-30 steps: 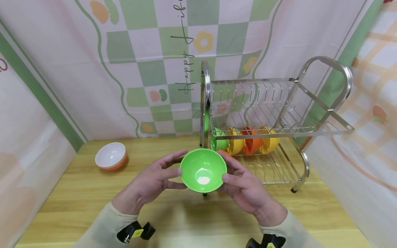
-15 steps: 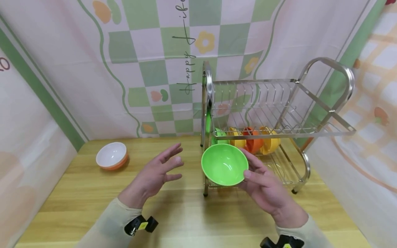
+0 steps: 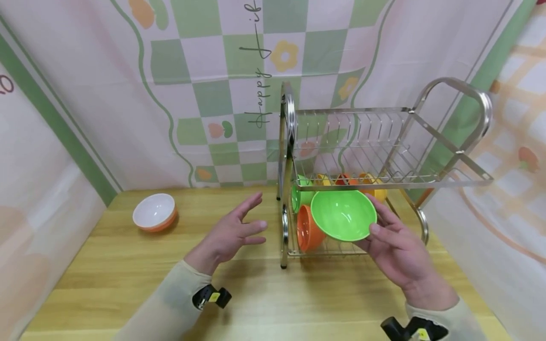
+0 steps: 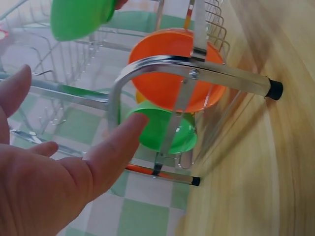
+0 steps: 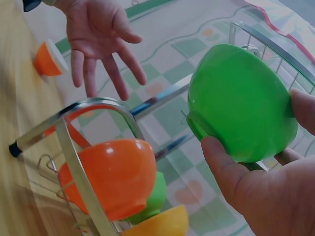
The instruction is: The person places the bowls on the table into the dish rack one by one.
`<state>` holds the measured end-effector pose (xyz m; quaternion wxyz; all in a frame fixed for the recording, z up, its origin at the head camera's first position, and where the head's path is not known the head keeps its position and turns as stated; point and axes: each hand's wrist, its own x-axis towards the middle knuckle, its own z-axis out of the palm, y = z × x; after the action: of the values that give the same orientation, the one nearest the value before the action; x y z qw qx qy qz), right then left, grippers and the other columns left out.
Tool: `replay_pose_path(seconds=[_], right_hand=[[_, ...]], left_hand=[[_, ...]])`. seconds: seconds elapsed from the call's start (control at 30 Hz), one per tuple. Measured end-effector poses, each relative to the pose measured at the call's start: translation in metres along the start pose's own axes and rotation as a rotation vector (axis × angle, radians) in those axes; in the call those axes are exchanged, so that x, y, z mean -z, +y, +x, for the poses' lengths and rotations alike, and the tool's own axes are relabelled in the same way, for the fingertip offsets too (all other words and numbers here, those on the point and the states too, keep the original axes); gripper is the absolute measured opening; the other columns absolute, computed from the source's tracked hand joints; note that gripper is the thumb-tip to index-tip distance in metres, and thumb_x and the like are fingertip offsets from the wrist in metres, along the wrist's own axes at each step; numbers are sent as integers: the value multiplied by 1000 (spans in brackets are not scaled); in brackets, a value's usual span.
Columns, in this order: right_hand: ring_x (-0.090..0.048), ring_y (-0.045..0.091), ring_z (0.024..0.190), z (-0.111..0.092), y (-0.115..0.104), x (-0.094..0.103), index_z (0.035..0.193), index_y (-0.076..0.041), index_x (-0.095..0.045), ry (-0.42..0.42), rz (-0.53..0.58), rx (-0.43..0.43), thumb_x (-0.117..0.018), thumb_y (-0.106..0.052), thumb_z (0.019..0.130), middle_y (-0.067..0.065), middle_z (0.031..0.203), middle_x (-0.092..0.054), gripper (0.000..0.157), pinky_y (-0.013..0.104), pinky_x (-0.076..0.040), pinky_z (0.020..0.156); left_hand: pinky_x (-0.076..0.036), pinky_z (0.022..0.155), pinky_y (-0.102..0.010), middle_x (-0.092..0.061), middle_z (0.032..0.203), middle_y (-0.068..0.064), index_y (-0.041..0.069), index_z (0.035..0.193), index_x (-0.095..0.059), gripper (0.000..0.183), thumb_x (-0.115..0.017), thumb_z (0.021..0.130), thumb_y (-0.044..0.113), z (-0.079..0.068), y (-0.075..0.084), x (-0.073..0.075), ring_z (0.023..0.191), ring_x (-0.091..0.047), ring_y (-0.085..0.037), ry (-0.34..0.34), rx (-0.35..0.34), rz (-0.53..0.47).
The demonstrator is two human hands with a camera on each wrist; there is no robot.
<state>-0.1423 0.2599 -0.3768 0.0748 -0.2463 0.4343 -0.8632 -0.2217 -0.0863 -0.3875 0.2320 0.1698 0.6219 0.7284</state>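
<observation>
The glossy green round bowl (image 3: 343, 215), right of centre in the head view, has moved rightward, out of a two-handed hold; the right hand (image 3: 398, 251) now bears it alone, thumb and fingers pinching its right side, the bowl lying left of the grip before the chrome wire rack (image 3: 409, 185). The left hand (image 3: 232, 236), mid-frame, is spread and holds nothing.

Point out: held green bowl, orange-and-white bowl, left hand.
held green bowl (image 3: 342, 215): head view, inner surface
orange-and-white bowl (image 3: 154, 211): head view, white inside
left hand (image 3: 223, 237): head view, middle of the hand
</observation>
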Motion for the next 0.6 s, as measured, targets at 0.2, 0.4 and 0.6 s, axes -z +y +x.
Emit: replay_pose_path(seconds=[0.2, 0.4, 0.6], right_hand=[[-47, 29, 130, -1, -5, 9, 157, -10, -29, -28, 30, 44, -27, 12, 102, 9, 158, -29, 59, 47, -44, 105], [-47, 30, 130, -1, -9, 17, 157, -6, -25, -75, 68, 92, -24, 14, 101, 11, 157, -33, 59, 50, -43, 106], [-46, 31, 131, 0, -14, 24, 157, -4, -23, -95, 70, 113, -22, 15, 101, 13, 157, -32, 59, 51, -42, 106]], left_hand=[[-52, 93, -51, -10, 164, 3, 28, 160, -21, 82, -68, 95, 9, 11, -9, -7, 131, -43, -43, -44, -27, -6], [-54, 92, -49, -13, 164, 5, 31, 158, -28, 84, -68, 91, -1, 19, -17, -15, 119, -56, -41, -37, -22, -22], [-56, 88, -49, -22, 162, 2, 25, 155, -36, 78, -69, 90, -4, 26, -22, -18, 104, -65, -36, -36, -38, -48]])
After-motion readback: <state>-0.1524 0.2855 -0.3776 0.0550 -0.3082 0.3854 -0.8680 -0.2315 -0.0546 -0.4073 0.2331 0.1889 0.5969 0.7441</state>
